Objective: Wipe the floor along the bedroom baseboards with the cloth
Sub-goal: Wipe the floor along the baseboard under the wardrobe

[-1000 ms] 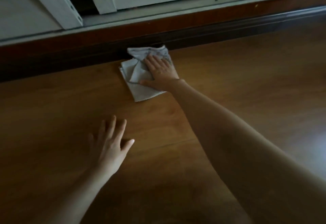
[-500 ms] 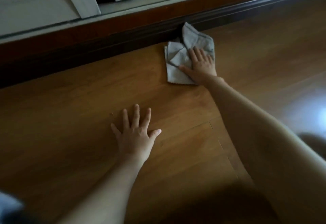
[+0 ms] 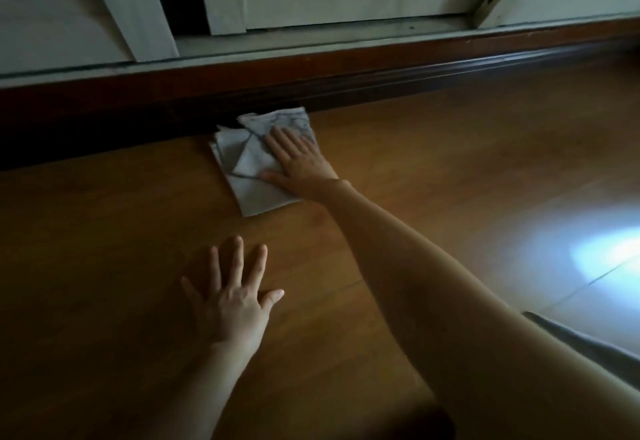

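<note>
The right hand (image 3: 302,161) presses flat, fingers spread, on the cloth (image 3: 249,169) touching the baseboard (image 3: 381,76); the left hand (image 3: 235,297) lies spread on the floor (image 3: 104,231).

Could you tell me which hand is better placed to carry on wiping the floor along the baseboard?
The right hand: it already lies flat on the cloth, whose far edge meets the dark baseboard. The left hand is spread on the bare floor, apart from the cloth, apparently bracing.

Creased grey cloth (image 3: 249,162) on glossy wood floor (image 3: 450,148)
</note>
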`<state>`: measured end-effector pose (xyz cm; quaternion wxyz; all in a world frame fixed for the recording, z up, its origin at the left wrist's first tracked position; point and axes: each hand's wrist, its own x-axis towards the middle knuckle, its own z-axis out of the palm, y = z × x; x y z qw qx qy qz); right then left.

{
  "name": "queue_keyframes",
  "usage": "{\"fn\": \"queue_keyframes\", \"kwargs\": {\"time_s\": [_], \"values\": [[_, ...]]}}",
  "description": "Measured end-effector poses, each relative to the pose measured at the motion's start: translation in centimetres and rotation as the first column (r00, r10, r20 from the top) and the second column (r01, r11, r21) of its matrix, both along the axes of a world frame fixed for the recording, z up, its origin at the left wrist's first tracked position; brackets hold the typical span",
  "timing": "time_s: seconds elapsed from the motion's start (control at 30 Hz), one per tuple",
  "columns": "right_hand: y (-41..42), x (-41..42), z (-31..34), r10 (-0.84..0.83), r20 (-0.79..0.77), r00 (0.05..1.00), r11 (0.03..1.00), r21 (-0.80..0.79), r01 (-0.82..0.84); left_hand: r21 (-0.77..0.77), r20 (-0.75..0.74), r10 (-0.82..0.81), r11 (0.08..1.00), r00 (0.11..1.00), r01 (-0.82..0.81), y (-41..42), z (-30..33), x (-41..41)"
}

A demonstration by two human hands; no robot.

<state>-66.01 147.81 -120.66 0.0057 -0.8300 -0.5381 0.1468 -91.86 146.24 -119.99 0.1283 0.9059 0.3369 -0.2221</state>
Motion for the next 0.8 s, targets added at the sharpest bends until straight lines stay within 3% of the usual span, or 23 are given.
{"fn": "queue_keyframes", "kwargs": {"time_s": [0.07, 0.17, 0.23, 0.33, 0.5, 0.6, 0.67, 0.8], "values": [[-3.1, 4.3, 0.2, -0.178, 0.021, 0.984, 0.984, 0.009, 0.177, -0.014, -0.036, -0.01, 1.0, 0.999, 0.01, 0.3, 0.2, 0.3], [-7.8, 10.6, 0.6, -0.468, 0.03, 0.883, 0.882, -0.034, 0.469, -0.058, -0.051, -0.001, 0.998, 0.999, -0.002, 0.5, 0.4, 0.7], [-8.6, 11.9, 0.7, -0.564, 0.022, 0.825, 0.821, -0.089, 0.563, -0.081, -0.069, -0.003, 0.997, 0.998, -0.002, 0.7, 0.6, 0.9], [-5.9, 9.2, 0.7, -0.532, 0.039, 0.846, 0.845, -0.043, 0.533, -0.08, -0.076, -0.009, 0.997, 0.997, 0.003, 0.5, 0.8, 0.9], [-0.5, 1.2, 0.1, -0.18, 0.048, 0.983, 0.983, 0.032, 0.178, -0.073, -0.062, -0.016, 0.997, 0.998, 0.011, 0.5, 0.9, 0.7], [-1.0, 1.9, -0.1, 0.045, 0.038, 0.998, 0.999, 0.018, -0.046, -0.071, -0.051, -0.016, 0.997, 0.999, 0.012, 0.5, 0.7, 0.6], [-3.2, 5.1, -0.1, -0.028, 0.032, 0.999, 0.999, 0.038, 0.027, -0.063, -0.053, -0.016, 0.998, 0.998, 0.012, 0.7, 0.6, 0.5], [-11.8, 13.4, 0.2, -0.484, 0.035, 0.874, 0.874, -0.019, 0.485, -0.051, -0.056, -0.022, 0.999, 0.998, 0.019, 0.7, 0.5, 0.5]]}}
